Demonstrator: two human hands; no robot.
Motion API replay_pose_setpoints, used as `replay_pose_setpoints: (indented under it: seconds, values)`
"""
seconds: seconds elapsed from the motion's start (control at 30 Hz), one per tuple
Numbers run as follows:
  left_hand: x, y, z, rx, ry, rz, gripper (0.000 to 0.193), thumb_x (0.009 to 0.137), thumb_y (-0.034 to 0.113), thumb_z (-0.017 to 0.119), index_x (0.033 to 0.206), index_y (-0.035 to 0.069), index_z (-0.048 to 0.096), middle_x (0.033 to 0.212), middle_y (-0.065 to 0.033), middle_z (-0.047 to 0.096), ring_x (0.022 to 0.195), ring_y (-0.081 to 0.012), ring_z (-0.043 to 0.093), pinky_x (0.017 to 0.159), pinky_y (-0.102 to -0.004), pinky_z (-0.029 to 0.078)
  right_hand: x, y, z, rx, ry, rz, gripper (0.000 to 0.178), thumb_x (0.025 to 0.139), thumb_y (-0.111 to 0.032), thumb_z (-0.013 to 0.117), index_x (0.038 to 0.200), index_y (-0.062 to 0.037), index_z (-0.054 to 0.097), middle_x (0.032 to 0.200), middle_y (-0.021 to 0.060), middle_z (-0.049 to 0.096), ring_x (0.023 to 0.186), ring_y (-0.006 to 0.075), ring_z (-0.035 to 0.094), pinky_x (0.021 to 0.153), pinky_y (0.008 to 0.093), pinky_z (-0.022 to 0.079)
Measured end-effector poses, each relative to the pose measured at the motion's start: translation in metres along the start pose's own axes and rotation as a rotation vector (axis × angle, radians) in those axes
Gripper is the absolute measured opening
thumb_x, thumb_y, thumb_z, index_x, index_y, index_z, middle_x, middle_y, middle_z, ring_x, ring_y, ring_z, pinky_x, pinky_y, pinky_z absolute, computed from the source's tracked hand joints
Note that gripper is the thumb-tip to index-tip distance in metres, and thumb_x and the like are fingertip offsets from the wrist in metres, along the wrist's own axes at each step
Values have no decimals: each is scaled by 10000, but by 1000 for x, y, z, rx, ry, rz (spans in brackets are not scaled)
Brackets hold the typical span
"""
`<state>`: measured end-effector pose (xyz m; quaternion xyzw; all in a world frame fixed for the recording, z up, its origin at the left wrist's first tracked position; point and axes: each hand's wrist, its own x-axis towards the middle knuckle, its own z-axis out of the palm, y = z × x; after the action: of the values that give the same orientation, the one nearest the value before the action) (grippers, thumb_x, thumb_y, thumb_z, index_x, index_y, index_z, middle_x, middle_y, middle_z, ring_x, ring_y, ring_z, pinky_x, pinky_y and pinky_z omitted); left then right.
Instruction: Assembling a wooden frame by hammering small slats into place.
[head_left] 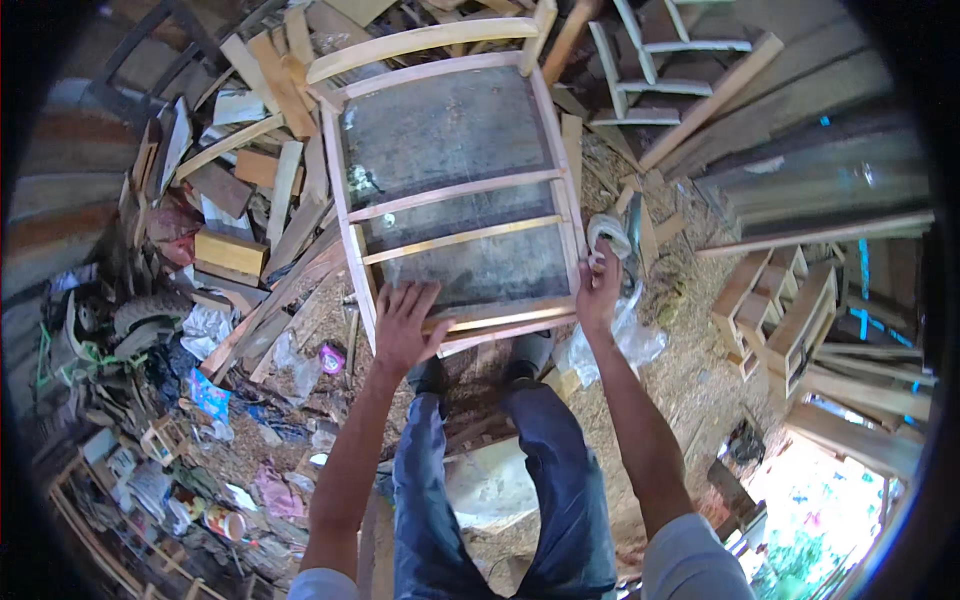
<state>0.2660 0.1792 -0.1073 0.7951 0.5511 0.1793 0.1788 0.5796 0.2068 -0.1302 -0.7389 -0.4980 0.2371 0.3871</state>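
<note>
A pale wooden frame (455, 191) with curved top rails and several thin crosspieces lies before me over a dark grey, scuffed board (450, 120). My left hand (403, 322) rests on the frame's near left corner, fingers stretched out and the thumb beside the near rail. At the near right corner my right hand (598, 290) is closed with curled fingers against the side rail; what it grips, if anything, is too small to tell. Just beyond that hand lies a whitish crumpled bundle (608, 232).
Scrap boards (290, 190) pile up at the left. A yellowish wood block (230, 254) lies among them. Clear plastic bags (635, 340) lie on the sawdust-covered floor (690, 410). Small wooden frames (775, 310) stand at the right. My legs (560, 470) straddle a pale slab (490, 485).
</note>
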Motion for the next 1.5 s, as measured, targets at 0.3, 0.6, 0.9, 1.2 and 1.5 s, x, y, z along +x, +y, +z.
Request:
replay_pose_setpoints:
  seconds: [0.3,0.6,0.9,1.2,1.5]
  values:
    - [-31,-72,5,50,-175,286,376,704,268,653,1024,75,611,1043,-75,612,1041,-252,557,987,-449,385,8,-13,-42,-283,-678,-728,357,767,-170,612,1105,-59,579,1161,102,544,1146,266,474,970,436,318]
    - [-34,-73,9,129,-65,462,303,698,225,720,938,68,622,847,-45,605,773,-222,583,824,-405,456,24,1,-50,-466,-927,-1025,350,758,-129,637,1098,-63,580,1070,80,585,1049,222,540,942,402,347]
    - [-43,-54,7,147,-53,397,274,791,212,656,957,12,569,884,-141,630,838,-297,622,753,-405,476,17,23,-46,-470,-879,-1010,400,817,-108,617,1197,-78,497,1162,132,531,1116,277,505,991,422,362]
    - [28,85,51,40,-151,239,359,855,288,574,1133,64,531,1018,-222,604,894,-411,593,772,-486,490,10,27,-42,-123,-549,-591,596,704,-63,686,1259,-73,467,1378,209,344,1285,340,365,1056,352,338]
    - [42,114,88,94,-155,278,250,850,178,590,1037,17,548,872,-255,616,791,-419,607,702,-495,477,-2,37,-50,-114,-752,-526,613,791,-13,624,1355,-113,407,1494,172,206,1340,317,301,1077,338,327]
